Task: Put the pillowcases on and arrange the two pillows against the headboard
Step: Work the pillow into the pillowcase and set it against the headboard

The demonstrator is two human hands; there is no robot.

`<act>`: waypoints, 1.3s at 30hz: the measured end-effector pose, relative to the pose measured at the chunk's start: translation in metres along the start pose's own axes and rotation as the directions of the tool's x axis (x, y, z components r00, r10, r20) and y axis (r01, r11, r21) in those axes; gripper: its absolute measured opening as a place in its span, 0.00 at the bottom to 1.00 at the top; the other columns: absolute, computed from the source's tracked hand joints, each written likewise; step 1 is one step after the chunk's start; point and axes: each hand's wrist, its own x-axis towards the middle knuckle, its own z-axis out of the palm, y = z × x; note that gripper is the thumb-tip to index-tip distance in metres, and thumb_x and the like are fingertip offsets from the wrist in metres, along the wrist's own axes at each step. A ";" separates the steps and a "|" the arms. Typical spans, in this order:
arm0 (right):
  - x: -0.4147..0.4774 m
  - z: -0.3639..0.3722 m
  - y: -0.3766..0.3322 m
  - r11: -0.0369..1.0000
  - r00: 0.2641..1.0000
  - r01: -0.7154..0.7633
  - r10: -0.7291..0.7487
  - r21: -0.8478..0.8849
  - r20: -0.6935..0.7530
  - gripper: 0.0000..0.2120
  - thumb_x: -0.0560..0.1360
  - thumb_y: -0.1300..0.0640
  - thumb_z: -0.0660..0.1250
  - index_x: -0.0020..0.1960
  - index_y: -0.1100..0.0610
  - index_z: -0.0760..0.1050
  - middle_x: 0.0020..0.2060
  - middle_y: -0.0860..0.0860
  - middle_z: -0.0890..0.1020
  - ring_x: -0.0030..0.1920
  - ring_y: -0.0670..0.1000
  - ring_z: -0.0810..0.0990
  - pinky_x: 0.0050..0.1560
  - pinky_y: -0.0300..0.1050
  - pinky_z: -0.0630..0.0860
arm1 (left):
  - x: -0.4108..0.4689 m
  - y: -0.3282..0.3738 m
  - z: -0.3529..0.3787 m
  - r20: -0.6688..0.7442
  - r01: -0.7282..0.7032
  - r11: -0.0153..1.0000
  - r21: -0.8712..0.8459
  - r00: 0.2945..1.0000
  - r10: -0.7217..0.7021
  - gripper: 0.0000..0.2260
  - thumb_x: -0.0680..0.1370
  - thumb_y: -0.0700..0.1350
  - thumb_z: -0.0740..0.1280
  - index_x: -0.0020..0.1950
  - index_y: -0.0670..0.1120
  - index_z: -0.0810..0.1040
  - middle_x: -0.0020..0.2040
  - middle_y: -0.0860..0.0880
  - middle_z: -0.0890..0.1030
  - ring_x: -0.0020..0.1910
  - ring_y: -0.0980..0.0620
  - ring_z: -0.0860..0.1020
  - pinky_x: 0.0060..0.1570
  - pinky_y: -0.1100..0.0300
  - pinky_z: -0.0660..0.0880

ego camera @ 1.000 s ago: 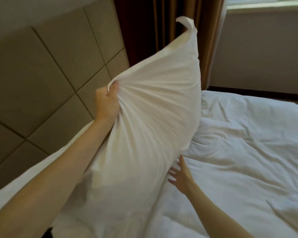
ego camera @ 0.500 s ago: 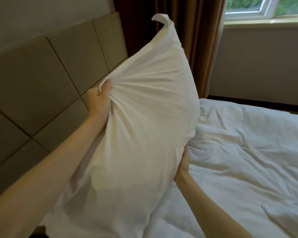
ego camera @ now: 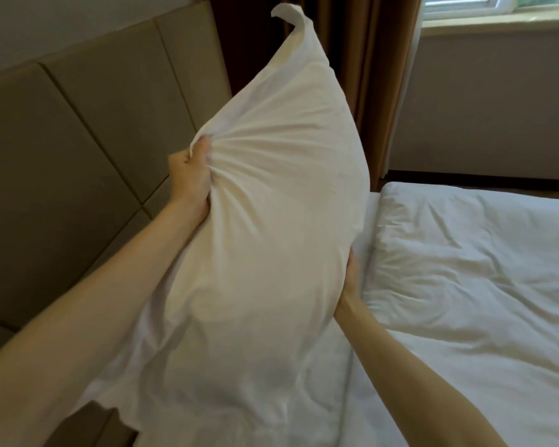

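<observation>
A white pillow in its pillowcase (ego camera: 271, 204) is held up on end over the bed, one corner pointing up near the curtain. My left hand (ego camera: 191, 179) is shut on a bunched fold at the pillow's left edge. Against the pillow's right edge lies my right hand (ego camera: 352, 279), its fingers mostly hidden behind the fabric. Loose pillowcase cloth hangs at the bottom. The padded beige headboard (ego camera: 78, 140) is to the left. A second pillow is not visible.
The bed (ego camera: 465, 301) with a rumpled white duvet fills the right side. Brown curtains (ego camera: 352, 59) hang behind the pillow, next to a window sill and wall at the upper right.
My right hand rose from the bed sheet to the pillow's right edge. The pillow tilted more upright and shifted slightly toward the headboard.
</observation>
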 end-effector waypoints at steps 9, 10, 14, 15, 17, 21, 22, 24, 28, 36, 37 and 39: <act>0.138 0.079 0.021 0.976 0.991 0.108 -0.121 -0.190 -0.059 0.19 0.73 0.36 0.61 0.43 0.47 0.85 0.37 0.47 0.87 0.38 0.50 0.86 0.36 0.46 0.81 | 0.150 -0.027 -0.002 0.037 0.009 0.985 0.174 0.999 -0.016 0.14 0.77 0.51 0.63 0.35 0.46 0.74 0.34 0.51 0.76 0.30 0.58 0.74 0.24 0.70 0.70; 0.162 0.091 0.025 0.968 0.989 0.102 -0.123 -0.231 -0.078 0.19 0.72 0.35 0.61 0.44 0.46 0.84 0.37 0.47 0.87 0.39 0.51 0.86 0.35 0.46 0.81 | 0.174 -0.033 0.000 0.033 0.002 0.981 0.192 0.999 -0.008 0.14 0.77 0.52 0.63 0.34 0.47 0.75 0.34 0.52 0.76 0.31 0.58 0.75 0.24 0.70 0.71; 0.247 0.122 0.044 0.929 0.990 -0.012 -0.041 -0.369 -0.135 0.25 0.73 0.32 0.55 0.58 0.47 0.77 0.48 0.48 0.84 0.52 0.54 0.80 0.49 0.51 0.78 | 0.248 -0.062 0.009 0.022 0.008 0.972 0.236 1.000 -0.013 0.13 0.79 0.52 0.62 0.43 0.44 0.79 0.40 0.50 0.81 0.38 0.56 0.79 0.32 0.66 0.75; 0.266 0.125 0.051 0.910 0.989 -0.031 -0.033 -0.414 -0.145 0.26 0.74 0.33 0.54 0.62 0.48 0.75 0.53 0.49 0.81 0.55 0.55 0.78 0.53 0.53 0.76 | 0.264 -0.074 0.011 0.014 0.017 0.963 0.269 1.000 -0.021 0.15 0.79 0.52 0.62 0.49 0.41 0.80 0.45 0.47 0.82 0.43 0.52 0.80 0.38 0.63 0.76; 0.306 0.124 0.070 0.863 0.988 -0.054 -0.026 -0.502 -0.150 0.26 0.77 0.37 0.54 0.67 0.51 0.71 0.60 0.52 0.78 0.61 0.57 0.76 0.61 0.57 0.73 | 0.291 -0.108 0.010 0.022 0.029 0.928 0.372 0.999 -0.040 0.17 0.79 0.51 0.60 0.56 0.39 0.79 0.52 0.43 0.82 0.51 0.45 0.80 0.48 0.56 0.75; 0.334 0.073 0.120 0.762 0.983 -0.148 0.045 -0.631 -0.176 0.28 0.78 0.38 0.51 0.72 0.50 0.65 0.69 0.53 0.73 0.68 0.58 0.70 0.70 0.60 0.67 | 0.303 -0.188 -0.007 0.265 -0.136 0.615 0.777 0.956 -0.124 0.17 0.79 0.48 0.60 0.65 0.42 0.73 0.63 0.39 0.78 0.61 0.41 0.76 0.56 0.55 0.71; 0.333 0.052 0.131 0.749 0.967 -0.218 0.077 -0.626 -0.244 0.30 0.78 0.37 0.49 0.74 0.52 0.63 0.71 0.54 0.70 0.71 0.58 0.68 0.72 0.58 0.64 | 0.297 -0.209 -0.014 0.301 -0.164 0.515 0.841 0.933 -0.195 0.21 0.79 0.50 0.60 0.69 0.42 0.68 0.68 0.40 0.74 0.65 0.41 0.73 0.59 0.55 0.69; 0.331 0.012 0.145 0.741 0.934 -0.294 0.091 -0.603 -0.345 0.33 0.79 0.38 0.47 0.76 0.56 0.58 0.74 0.56 0.65 0.73 0.58 0.64 0.74 0.57 0.59 | 0.279 -0.249 -0.025 0.265 -0.122 0.375 0.919 0.895 -0.358 0.31 0.78 0.57 0.59 0.76 0.42 0.57 0.74 0.41 0.65 0.70 0.40 0.67 0.65 0.50 0.67; 0.330 -0.007 0.150 0.806 0.943 -0.221 0.035 -0.549 -0.330 0.31 0.79 0.39 0.49 0.76 0.55 0.59 0.74 0.55 0.66 0.72 0.57 0.66 0.74 0.57 0.62 | 0.229 -0.280 -0.015 0.232 -0.019 0.427 0.904 0.860 -0.454 0.40 0.71 0.70 0.48 0.77 0.46 0.54 0.76 0.42 0.63 0.70 0.40 0.67 0.67 0.46 0.67; 0.302 0.030 0.152 0.810 0.946 -0.165 -0.030 -0.562 -0.322 0.29 0.79 0.42 0.49 0.78 0.49 0.52 0.76 0.52 0.62 0.74 0.56 0.63 0.75 0.57 0.58 | 0.167 -0.267 -0.019 0.273 -0.222 0.222 0.950 0.932 -0.238 0.30 0.78 0.61 0.56 0.72 0.43 0.60 0.70 0.42 0.70 0.65 0.40 0.71 0.55 0.48 0.71; 0.297 0.034 0.149 0.803 0.949 -0.160 -0.034 -0.574 -0.313 0.28 0.80 0.43 0.49 0.78 0.49 0.51 0.77 0.51 0.61 0.75 0.55 0.62 0.76 0.55 0.56 | 0.167 -0.264 -0.020 0.289 -0.258 0.166 0.952 0.936 -0.201 0.21 0.80 0.54 0.56 0.69 0.43 0.65 0.64 0.41 0.75 0.59 0.40 0.75 0.48 0.50 0.71; 0.287 0.038 0.145 0.772 0.959 -0.171 -0.014 -0.612 -0.284 0.29 0.80 0.43 0.50 0.78 0.49 0.49 0.77 0.50 0.58 0.76 0.54 0.59 0.76 0.54 0.54 | 0.171 -0.258 -0.020 0.365 -0.362 0.045 0.931 0.921 -0.136 0.13 0.81 0.46 0.57 0.63 0.44 0.69 0.54 0.42 0.80 0.50 0.40 0.79 0.40 0.52 0.71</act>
